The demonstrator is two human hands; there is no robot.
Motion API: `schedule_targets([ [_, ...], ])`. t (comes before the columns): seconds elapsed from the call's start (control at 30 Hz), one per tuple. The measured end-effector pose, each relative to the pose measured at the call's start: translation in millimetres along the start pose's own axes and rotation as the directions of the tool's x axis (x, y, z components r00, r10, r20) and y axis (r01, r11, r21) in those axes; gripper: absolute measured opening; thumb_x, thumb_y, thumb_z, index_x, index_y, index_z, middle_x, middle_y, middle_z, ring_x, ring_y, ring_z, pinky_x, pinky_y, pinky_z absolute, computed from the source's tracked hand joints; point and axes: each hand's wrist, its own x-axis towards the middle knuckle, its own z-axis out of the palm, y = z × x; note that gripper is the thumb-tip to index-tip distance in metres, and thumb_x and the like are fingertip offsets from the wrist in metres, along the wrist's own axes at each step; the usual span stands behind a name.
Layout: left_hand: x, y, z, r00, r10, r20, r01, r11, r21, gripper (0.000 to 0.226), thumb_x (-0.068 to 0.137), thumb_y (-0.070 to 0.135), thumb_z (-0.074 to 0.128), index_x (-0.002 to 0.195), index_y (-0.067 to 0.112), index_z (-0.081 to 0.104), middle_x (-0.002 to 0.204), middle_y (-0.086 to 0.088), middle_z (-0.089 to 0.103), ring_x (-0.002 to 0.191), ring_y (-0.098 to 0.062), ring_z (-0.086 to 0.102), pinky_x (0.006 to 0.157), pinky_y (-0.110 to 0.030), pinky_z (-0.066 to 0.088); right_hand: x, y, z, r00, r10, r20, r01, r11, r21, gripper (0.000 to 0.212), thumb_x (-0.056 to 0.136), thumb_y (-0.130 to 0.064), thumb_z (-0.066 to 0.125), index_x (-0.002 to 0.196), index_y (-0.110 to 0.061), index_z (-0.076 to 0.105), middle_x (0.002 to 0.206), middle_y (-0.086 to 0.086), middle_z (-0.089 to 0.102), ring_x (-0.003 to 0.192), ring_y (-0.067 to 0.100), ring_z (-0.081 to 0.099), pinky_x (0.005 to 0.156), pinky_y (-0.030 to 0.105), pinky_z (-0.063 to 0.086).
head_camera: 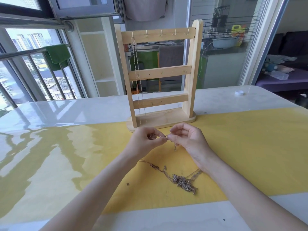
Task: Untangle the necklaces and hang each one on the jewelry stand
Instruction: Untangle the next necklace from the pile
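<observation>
A: What lies nearest on the bench [50, 117]?
B: A tangled heap of necklaces [182, 180] on the yellow mat [250, 147], between the two forearms.

A: And the hands?
B: Just beyond it, the left hand [146, 142] and right hand [188, 139] meet, each grip pinching one thin chain [160, 136]; its clasp dangles below the right fingers.

A: Farther back?
B: The wooden stand [160, 72] stands upright, one long necklace [137, 72] hanging from its top-left hook. A small white cap [239, 93] sits far right.

pale wooden stand [188, 97], yellow mat [250, 147] on a white table [83, 104], green cloth [57, 55].
</observation>
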Motion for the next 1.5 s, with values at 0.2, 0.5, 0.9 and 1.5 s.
schedule_targets([
  [0.2,-0.2,-0.8,2.7,0.996,-0.001,0.090,0.007,0.997,-0.071,0.019,0.086,0.012,0.065,0.071,0.020,0.060,0.064,0.014,0.054,0.055,-0.005,0.046,0.057,-0.021,0.035,1.6,-1.2,-0.4,0.999,0.033,-0.007,-0.032,0.996,0.077,0.020,0.079,0.004,0.069,0.086,-0.013,0.061,0.068,-0.002,0.064,0.066,0.008,0.056,0.063,0.019,0.042],
  [0.5,-2.2,3.6,-0.3,0.997,-0.076,0.002,0.074,0.959,-0.274,0.010,0.092,0.003,0.054,0.082,0.005,0.056,0.066,0.001,0.062,0.061,-0.004,0.058,0.055,-0.015,0.048,-0.8,-2.1,3.6,0.990,0.049,0.135,-0.043,0.998,-0.049,0.021,0.082,0.007,0.065,0.089,-0.012,0.059,0.070,0.001,0.064,0.061,0.012,0.059,0.059,0.019,0.047],
  [0.9,-4.6,4.3,-0.6,0.991,-0.072,0.115,0.103,0.952,-0.287,0.012,0.086,0.006,0.066,0.080,0.013,0.059,0.070,0.001,0.062,0.063,-0.007,0.055,0.062,-0.016,0.050,3.2,-6.6,-3.3,0.987,0.143,0.077,-0.160,0.935,0.316,0.022,0.087,0.012,0.048,0.094,-0.006,0.059,0.072,0.003,0.054,0.061,0.014,0.053,0.059,0.022,0.044],
  [1.5,-5.0,1.3,3.2,0.991,-0.046,0.122,0.065,0.985,-0.157,0.007,0.085,0.015,0.069,0.079,0.017,0.072,0.074,-0.004,0.060,0.065,-0.007,0.051,0.064,-0.014,0.047,1.9,-15.4,-5.0,0.983,0.167,0.078,-0.182,0.815,0.550,0.020,0.084,0.006,0.052,0.098,-0.009,0.055,0.073,0.006,0.065,0.050,0.011,0.048,0.042,0.017,0.034],
])
